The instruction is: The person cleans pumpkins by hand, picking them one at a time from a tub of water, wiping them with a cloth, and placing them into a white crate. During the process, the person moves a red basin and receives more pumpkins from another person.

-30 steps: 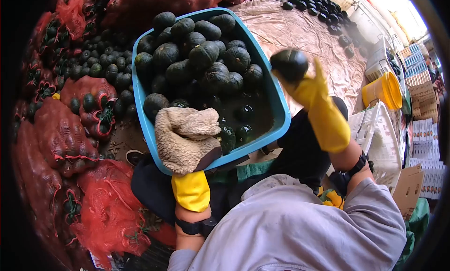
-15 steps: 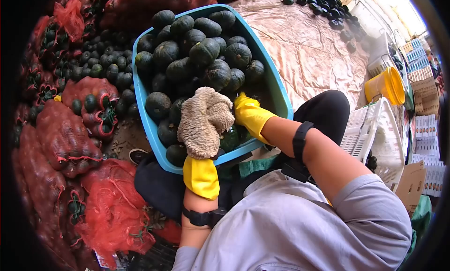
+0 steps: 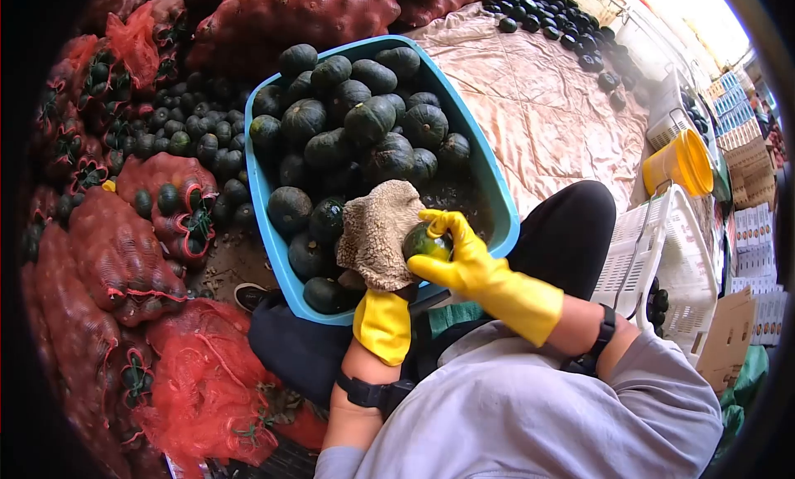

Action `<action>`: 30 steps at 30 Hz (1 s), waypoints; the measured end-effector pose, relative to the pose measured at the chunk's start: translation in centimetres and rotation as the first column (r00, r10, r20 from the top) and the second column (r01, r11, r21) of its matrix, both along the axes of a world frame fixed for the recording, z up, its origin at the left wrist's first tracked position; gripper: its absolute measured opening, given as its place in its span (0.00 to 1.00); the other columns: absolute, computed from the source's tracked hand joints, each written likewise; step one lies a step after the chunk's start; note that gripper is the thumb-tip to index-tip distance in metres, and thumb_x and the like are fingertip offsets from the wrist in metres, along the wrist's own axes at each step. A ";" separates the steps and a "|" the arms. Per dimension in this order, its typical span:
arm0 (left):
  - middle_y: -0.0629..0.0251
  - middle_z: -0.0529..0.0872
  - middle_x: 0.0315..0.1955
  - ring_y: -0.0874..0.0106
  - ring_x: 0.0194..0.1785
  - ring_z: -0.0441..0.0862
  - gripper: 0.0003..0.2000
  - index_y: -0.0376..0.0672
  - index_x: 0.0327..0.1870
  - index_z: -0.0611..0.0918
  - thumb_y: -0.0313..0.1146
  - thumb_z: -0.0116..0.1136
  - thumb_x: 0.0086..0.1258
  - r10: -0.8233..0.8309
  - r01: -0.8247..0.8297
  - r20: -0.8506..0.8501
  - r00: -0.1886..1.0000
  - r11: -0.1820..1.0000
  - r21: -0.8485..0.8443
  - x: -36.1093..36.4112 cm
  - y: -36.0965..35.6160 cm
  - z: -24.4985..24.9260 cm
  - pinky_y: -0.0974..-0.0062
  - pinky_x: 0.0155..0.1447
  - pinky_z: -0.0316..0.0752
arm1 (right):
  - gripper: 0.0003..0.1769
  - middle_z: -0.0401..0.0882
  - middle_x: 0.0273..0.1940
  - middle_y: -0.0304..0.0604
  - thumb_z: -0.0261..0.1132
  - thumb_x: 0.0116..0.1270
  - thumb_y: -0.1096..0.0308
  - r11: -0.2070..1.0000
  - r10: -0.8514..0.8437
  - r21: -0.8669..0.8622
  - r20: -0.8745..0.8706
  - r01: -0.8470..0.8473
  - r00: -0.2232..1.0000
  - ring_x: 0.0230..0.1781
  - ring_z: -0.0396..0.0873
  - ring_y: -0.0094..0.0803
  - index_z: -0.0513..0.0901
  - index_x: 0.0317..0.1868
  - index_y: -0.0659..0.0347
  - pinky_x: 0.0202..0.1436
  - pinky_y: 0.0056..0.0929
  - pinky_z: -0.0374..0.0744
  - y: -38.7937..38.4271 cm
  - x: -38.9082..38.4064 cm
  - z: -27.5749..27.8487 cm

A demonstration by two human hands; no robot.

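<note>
My right hand (image 3: 464, 259), in a yellow rubber glove, grips a small dark green pumpkin (image 3: 428, 244) over the near end of a blue tub (image 3: 497, 202). A beige fleecy mitt (image 3: 373, 235) covers my left hand (image 3: 383, 326), so its fingers are hidden; only the yellow glove cuff shows below. The mitt lies against the left side of the held pumpkin. Many more green pumpkins (image 3: 327, 148) are heaped in the tub, mostly toward its far end and left side. Some dark water shows at the tub's right.
Red mesh sacks (image 3: 124, 255) and loose pumpkins (image 3: 186, 123) crowd the left. A pale sheet (image 3: 546, 98) covers the floor beyond, with dark pumpkins (image 3: 555, 11) at its far edge. White crates (image 3: 654, 251), a yellow bucket (image 3: 679, 164) and cardboard boxes (image 3: 733, 334) stand at right.
My right hand has come up out of the tub and now holds a pumpkin beside the mitt. My left hand has turned the mitt toward it. The view has shifted slightly.
</note>
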State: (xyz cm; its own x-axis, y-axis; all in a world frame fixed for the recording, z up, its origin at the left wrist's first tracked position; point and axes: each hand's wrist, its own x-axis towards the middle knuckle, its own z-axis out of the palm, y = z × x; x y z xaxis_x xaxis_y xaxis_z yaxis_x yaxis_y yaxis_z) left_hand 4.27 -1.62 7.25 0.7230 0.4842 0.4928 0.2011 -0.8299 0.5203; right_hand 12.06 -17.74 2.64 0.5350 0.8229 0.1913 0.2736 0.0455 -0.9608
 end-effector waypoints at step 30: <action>0.49 0.86 0.53 0.46 0.54 0.86 0.27 0.46 0.61 0.84 0.42 0.78 0.61 0.203 -0.198 0.024 0.979 0.970 -0.140 -2.1 -2.6 0.1 0.54 0.59 0.82 | 0.25 0.84 0.69 0.45 0.65 0.84 0.68 0.916 -0.038 0.168 -0.867 0.364 0.497 0.66 0.80 0.29 0.76 0.78 0.56 0.74 0.32 0.77 5.1 -1.7 4.8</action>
